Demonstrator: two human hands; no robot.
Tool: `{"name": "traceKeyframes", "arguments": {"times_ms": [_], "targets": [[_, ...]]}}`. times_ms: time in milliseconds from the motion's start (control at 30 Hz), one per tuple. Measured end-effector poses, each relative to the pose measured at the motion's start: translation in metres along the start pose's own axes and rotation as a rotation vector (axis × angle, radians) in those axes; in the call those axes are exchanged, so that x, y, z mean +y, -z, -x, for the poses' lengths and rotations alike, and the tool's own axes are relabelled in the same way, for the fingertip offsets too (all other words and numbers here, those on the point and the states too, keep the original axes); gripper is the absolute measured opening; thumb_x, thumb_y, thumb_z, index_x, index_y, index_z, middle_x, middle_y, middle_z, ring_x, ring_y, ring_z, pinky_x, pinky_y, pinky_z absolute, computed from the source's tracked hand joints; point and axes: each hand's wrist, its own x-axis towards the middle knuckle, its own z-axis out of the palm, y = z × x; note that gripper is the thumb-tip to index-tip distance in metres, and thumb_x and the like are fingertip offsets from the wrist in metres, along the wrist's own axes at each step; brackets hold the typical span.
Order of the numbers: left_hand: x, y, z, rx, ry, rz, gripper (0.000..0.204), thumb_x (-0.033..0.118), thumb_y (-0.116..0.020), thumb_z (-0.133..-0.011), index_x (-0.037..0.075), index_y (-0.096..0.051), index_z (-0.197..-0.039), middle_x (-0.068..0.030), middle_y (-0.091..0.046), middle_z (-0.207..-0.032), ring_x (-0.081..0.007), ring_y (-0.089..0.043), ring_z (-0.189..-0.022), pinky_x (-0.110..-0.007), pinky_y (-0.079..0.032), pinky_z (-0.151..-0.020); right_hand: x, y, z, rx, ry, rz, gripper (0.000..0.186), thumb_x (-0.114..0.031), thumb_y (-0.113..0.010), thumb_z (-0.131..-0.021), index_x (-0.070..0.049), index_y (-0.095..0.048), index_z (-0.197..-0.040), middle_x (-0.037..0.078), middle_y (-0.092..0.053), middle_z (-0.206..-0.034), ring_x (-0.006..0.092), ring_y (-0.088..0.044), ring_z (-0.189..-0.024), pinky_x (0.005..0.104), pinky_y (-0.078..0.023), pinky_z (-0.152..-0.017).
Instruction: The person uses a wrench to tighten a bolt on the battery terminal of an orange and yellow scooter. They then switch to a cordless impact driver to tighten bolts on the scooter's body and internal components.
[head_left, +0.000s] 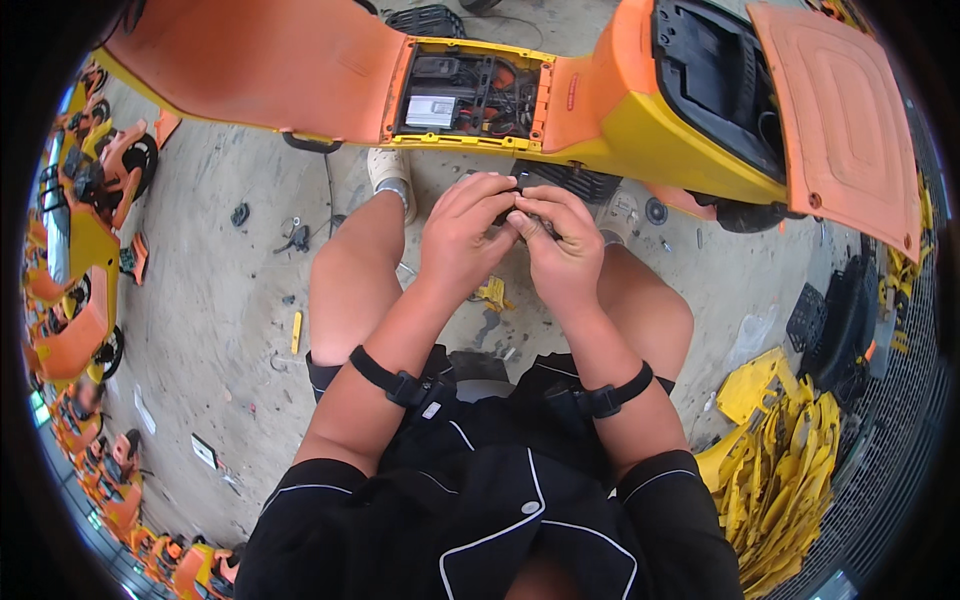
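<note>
My left hand (462, 228) and my right hand (563, 238) meet in front of me, fingertips pinched together. Between them is a small dark part (522, 181), mostly covered by the fingers, so its kind cannot be made out. Just beyond stands an orange and yellow scooter (640, 120), lying across my view. Its floorboard compartment (545, 95) is uncovered, showing cables, black parts and a silver ribbed box (432, 111). On the right, the scooter's orange seat lid (850, 120) is tipped back from a black storage well (705, 75).
Yellow plastic panels (785, 470) are heaped at the lower right, near black panels (840, 320). Several orange scooters (85, 320) line the left side. A yellow-handled tool (297, 332), a round black part (240, 214) and a yellow piece (493, 292) lie on the concrete floor (220, 310).
</note>
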Motion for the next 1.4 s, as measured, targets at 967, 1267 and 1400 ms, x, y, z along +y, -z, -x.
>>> {"name": "traceKeyframes", "arguments": {"times_ms": [967, 1267, 1400], "targets": [[0.009, 0.001, 0.036, -0.045, -0.045, -0.109, 0.022, 0.01, -0.079, -0.072, 0.002, -0.067, -0.089, -0.0104, -0.07, -0.102, -0.0326, -0.067, -0.096, -0.043, -0.054, -0.085, 0.11, 0.342, 0.262, 0.714, -1.165, -0.192, 0.021, -0.023, -0.066, -0.095, -0.006, -0.065, -0.084, 0.003, -0.062, -0.071, 0.0105, -0.042, -0.047, 0.0289, -0.031, -0.04], [0.001, -0.001, 0.049, -0.083, -0.003, -0.161, 0.023, 0.015, -0.081, -0.074, 0.004, -0.066, -0.088, -0.0103, -0.067, -0.098, -0.0336, -0.067, -0.089, -0.043, -0.055, -0.078, 0.146, 0.353, 0.353, 0.629, -1.228, 0.391, 0.031, -0.031, -0.074, -0.088, -0.002, -0.074, -0.08, 0.01, -0.068, -0.071, 0.0208, -0.056, -0.052, 0.0399, -0.043, -0.047], [0.015, -0.008, 0.05, -0.156, 0.034, -0.182, 0.023, 0.016, -0.08, -0.076, 0.004, -0.065, -0.087, -0.0125, -0.066, -0.097, -0.0356, -0.066, -0.09, -0.045, -0.055, -0.077, 0.194, 0.375, 0.401, 0.56, -1.16, 0.593, 0.034, -0.034, -0.076, -0.082, 0.0, -0.076, -0.08, 0.015, -0.073, -0.076, 0.0234, -0.066, -0.064, 0.0413, -0.053, -0.062]]}}
